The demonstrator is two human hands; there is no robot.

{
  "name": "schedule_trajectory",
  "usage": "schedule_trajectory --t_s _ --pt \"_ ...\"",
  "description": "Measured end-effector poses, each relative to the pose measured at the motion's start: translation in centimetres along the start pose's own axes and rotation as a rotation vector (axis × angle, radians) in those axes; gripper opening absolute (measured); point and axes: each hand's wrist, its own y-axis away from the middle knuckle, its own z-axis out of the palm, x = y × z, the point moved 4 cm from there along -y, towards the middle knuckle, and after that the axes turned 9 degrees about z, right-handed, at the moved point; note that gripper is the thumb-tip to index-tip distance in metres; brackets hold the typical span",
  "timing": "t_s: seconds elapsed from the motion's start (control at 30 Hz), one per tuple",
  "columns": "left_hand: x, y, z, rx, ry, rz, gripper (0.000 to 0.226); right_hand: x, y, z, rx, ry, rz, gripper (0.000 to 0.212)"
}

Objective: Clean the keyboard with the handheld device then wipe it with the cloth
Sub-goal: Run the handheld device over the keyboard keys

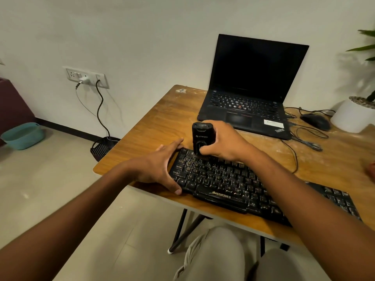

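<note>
Handheld device on the top-left keys, keyboard braced at its left end.

Your right hand (pixel 224 141) grips the black handheld device (pixel 200 136), fingers curled round its body, and holds it upright with its lower end down on the top-left rows of the black keyboard (pixel 233 181). Your left hand (pixel 160 165) lies open against the keyboard's left end: fingers straight along the far corner, thumb along the near edge. The keyboard sits at an angle on the near part of the wooden table (pixel 162 118), its near edge close to the table's front edge; pale dust shows on the keys. Behind it stands an open black laptop (pixel 251 88) with a dark screen; a black mouse (pixel 315 120) and its cables lie to the right, near a white plant pot (pixel 353 116). The cloth is not visible to me.
</note>
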Motion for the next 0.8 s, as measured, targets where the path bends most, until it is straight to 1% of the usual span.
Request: schedule_trajectory --t_s 0.07,0.13,0.23,0.33,0.4,0.53,0.63,0.7,0.8 --pt "0.1 -0.1 -0.1 0.005 -0.003 -0.003 0.152 -0.3 0.1 -1.1 -0.027 0.079 -0.013 0.043" --pt "0.1 -0.1 -0.2 0.011 -0.006 -0.010 0.151 -0.6 -0.2 -1.6 0.008 0.063 -0.031 0.042" --pt "0.2 -0.1 -0.2 0.021 -0.019 -0.024 0.150 -0.9 -0.7 -0.5 0.112 -0.124 -0.013 0.052" --pt "0.4 0.0 -0.2 0.019 -0.024 -0.012 0.149 -0.6 -0.9 1.7 0.114 -0.298 0.006 0.054" --pt "0.3 -0.1 -0.1 0.017 -0.007 -0.011 0.150 -0.2 -0.8 2.0 0.096 -0.282 0.004 0.052" --pt "0.0 -0.2 0.0 0.012 0.020 -0.045 0.151 1.1 0.4 0.1 0.030 -0.098 0.020 0.059" --pt "0.0 -0.2 0.0 0.010 0.023 -0.046 0.150 1.1 1.0 -1.8 -0.016 0.001 0.012 0.053" --pt "-0.1 -0.2 0.0 0.017 0.012 -0.049 0.151 0.6 0.7 -2.2 0.029 -0.021 -0.007 0.049" --pt "-0.1 -0.2 0.0 0.018 0.020 -0.053 0.150 0.0 0.1 -0.5 0.122 -0.208 0.000 0.054"
